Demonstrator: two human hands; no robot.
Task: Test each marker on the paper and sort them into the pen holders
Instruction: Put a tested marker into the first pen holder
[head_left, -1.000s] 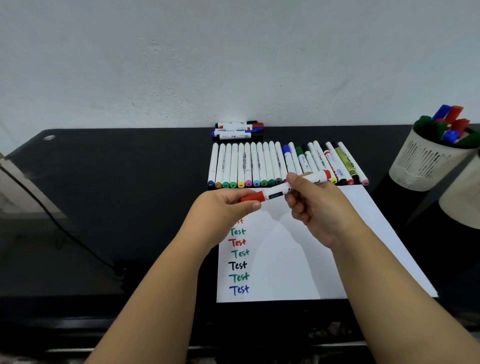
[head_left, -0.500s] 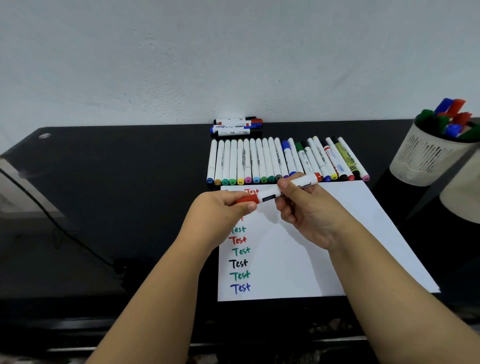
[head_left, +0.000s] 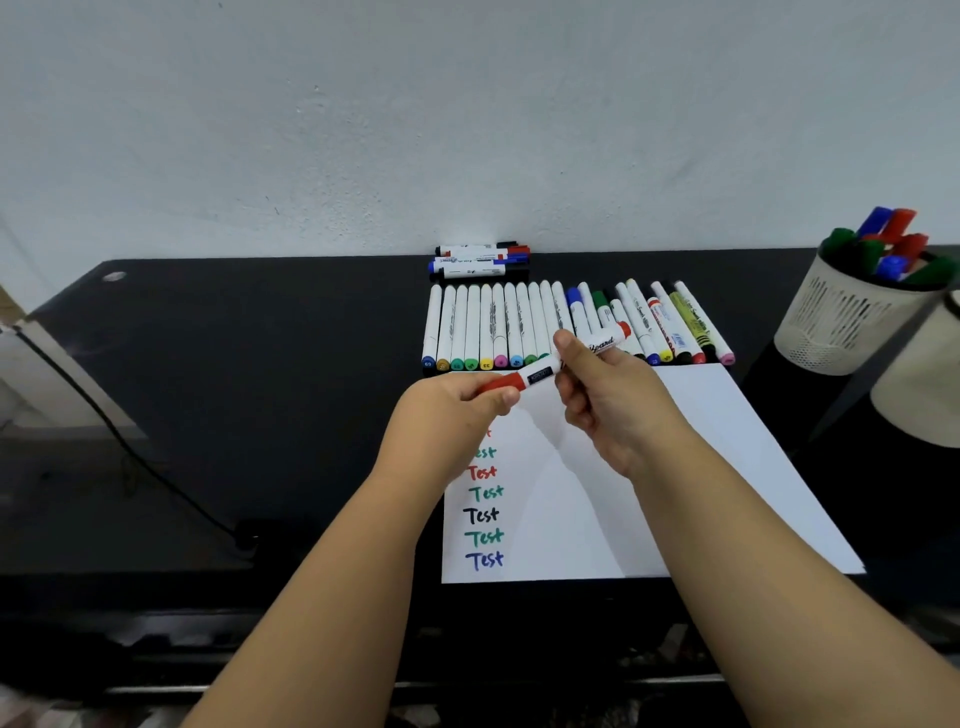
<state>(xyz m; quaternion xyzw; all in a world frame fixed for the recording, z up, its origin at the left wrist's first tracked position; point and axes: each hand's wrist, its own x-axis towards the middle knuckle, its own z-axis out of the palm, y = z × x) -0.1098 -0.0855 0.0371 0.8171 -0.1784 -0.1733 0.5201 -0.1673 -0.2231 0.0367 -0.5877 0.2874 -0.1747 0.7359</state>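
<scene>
A white marker with a red cap (head_left: 540, 373) is held level above the top of the white paper (head_left: 717, 457). My left hand (head_left: 447, 415) pinches its red cap end. My right hand (head_left: 608, 400) grips the white barrel near the other end. The paper carries a column of "Test" words (head_left: 483, 514) in red, green, black and blue; my left hand hides the top ones. A row of several capped markers (head_left: 519, 327) lies side by side behind the paper. A white slotted pen holder (head_left: 841, 322) at the right holds several markers.
A small stack of markers (head_left: 480, 259) lies against the wall behind the row. A second pale holder (head_left: 919, 395) shows at the right edge. A black cable (head_left: 130, 457) runs across the dark desk (head_left: 260, 364) at the left.
The marker's right end has lifted a little and my right hand has shifted slightly up along the barrel. My left hand keeps its pinch on the red cap; the cap stays on.
</scene>
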